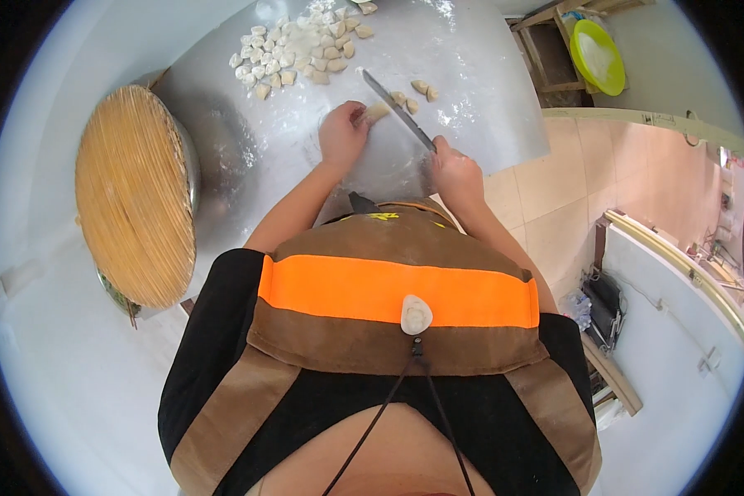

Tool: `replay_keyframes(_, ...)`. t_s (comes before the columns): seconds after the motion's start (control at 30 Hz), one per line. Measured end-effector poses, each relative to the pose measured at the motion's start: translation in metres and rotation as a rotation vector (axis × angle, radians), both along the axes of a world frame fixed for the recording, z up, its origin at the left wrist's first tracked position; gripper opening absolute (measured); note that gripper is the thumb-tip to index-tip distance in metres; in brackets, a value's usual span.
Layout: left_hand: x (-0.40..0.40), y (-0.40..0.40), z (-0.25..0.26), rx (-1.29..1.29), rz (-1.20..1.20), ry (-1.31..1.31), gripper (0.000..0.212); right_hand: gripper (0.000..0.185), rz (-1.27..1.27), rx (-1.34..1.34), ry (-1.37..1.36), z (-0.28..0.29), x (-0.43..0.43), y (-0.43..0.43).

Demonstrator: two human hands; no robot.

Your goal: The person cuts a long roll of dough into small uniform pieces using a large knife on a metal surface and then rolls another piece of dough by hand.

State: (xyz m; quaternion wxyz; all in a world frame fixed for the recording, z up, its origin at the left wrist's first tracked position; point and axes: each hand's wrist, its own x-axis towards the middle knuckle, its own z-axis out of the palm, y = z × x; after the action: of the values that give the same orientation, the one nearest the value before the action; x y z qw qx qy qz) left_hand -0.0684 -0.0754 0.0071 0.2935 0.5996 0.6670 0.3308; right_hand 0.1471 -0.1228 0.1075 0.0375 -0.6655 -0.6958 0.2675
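Note:
My right hand (459, 170) grips the handle of a long-bladed knife (398, 108). Its blade slants up and left across a short dough roll (376, 112). The curled fingers of my left hand (343, 133) hold the roll at its left end. Just right of the blade lie several cut dough pieces (411, 106), and a few more pieces (420, 86) sit slightly farther away. Beyond my hands, a floured heap of dough pieces (304, 46) spreads over the metal tabletop (496, 87). Whether the blade touches the roll or hovers above it is unclear.
To the left, a round lid of thin stalks (135, 198) covers a metal basin (189, 161) with greens (119, 291) showing below. At the far right, a yellow-green bowl (617, 73) holding white powder rests on a wooden frame (536, 56). Flour dusts the tabletop.

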Motion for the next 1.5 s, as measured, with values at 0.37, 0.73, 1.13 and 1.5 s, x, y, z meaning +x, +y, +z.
replay_keyframes(0.37, -0.005, -0.003, 0.008, 0.198, -0.109, 0.24, 0.024, 0.015, 0.015, -0.081, -0.017, -0.033, -0.016, 0.002)
replay_keyframes(0.73, -0.025, -0.003, -0.011, -0.061, 0.003, 0.001, 0.022, 0.016, 0.073, -0.04, -0.016, 0.001, -0.021, -0.011)
replay_keyframes(1.13, -0.033, -0.007, -0.009, 0.128, -0.031, 0.176, 0.022, 0.018, 0.027, -0.014, 0.008, -0.02, -0.035, 0.003)
replay_keyframes(1.5, -0.041, -0.004, -0.012, 0.042, 0.019, 0.111, 0.015, 0.014, 0.129, -0.027, -0.02, -0.015, -0.039, -0.004)
